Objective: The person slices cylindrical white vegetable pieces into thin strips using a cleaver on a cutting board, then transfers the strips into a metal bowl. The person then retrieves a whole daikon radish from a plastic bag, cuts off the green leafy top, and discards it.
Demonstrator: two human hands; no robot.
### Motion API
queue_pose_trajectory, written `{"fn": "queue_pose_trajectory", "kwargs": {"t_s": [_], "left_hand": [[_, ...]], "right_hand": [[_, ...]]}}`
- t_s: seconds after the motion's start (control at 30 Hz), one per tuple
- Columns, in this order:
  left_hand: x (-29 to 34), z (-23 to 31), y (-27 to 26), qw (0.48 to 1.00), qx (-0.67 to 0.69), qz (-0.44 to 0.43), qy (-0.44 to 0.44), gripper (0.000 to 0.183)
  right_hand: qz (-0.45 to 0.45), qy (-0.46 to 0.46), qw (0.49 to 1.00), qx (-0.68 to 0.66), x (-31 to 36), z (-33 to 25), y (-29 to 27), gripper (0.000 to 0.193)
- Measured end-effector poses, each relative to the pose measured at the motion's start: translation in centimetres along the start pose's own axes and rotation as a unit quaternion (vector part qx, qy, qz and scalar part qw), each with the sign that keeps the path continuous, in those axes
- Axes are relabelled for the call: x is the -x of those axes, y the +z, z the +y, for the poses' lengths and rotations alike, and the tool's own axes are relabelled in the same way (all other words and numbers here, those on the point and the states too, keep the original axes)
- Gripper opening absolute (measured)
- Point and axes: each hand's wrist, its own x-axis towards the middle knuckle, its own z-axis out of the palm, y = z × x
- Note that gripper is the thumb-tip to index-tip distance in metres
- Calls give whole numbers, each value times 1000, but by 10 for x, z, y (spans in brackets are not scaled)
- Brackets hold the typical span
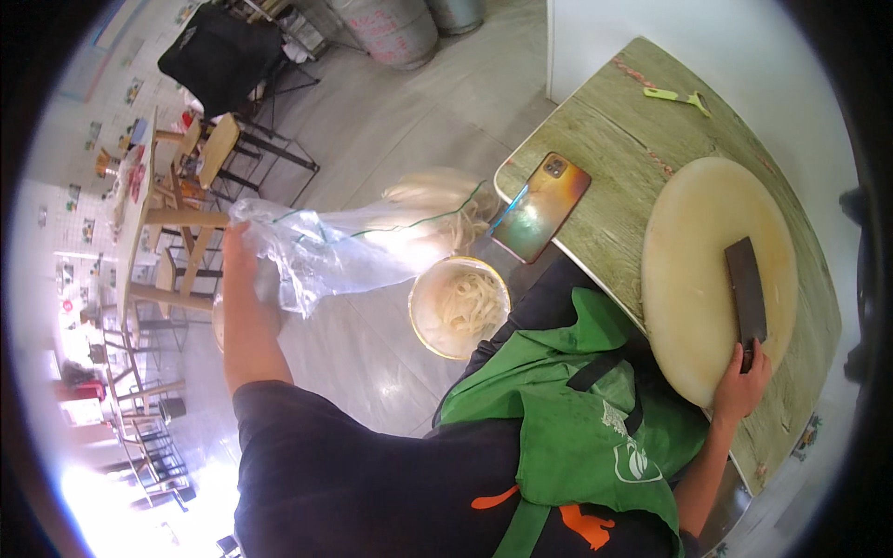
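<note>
My left hand (238, 244), at the end of an outstretched arm, grips the edge of a clear plastic bag (321, 246). Pale, long pieces (433, 200) lie in the bag's far end, too blurred to name. Under that end stands a round bucket (417, 316) with pale, curled strips (465, 305) inside. My right hand (741, 379) is closed round the handle of a dark-bladed cleaver (746, 288). The cleaver rests on a round, cream-coloured cutting board (688, 270).
The board sits on a greenish wood-look table (614, 121). A phone (542, 206) overhangs its left edge, and a lime-green peeler (679, 98) lies at the far end. Wooden stools (219, 141), a black chair (219, 56) and a grey cylinder (386, 28) stand beyond.
</note>
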Motion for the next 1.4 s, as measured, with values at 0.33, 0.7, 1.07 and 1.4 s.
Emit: {"fn": "queue_pose_trajectory", "kwargs": {"t_s": [0.33, 0.7, 1.07, 1.4], "left_hand": [[315, -340, 87, 898, -104, 5, -428, 72], [350, -276, 222, 962, -223, -93, -125, 65], [178, -108, 280, 624, -667, -70, 401, 47], [49, -145, 139, 707, -648, -72, 272, 16]], "right_hand": [[-8, 21, 1000, -17, 0, 0, -1, 41], [-15, 8, 1000, -19, -2, -3, -4, 44], [11, 12, 1000, 19, 0, 3, 0, 39], [-5, 25, 999, -18, -1, 6, 0, 37]]}}
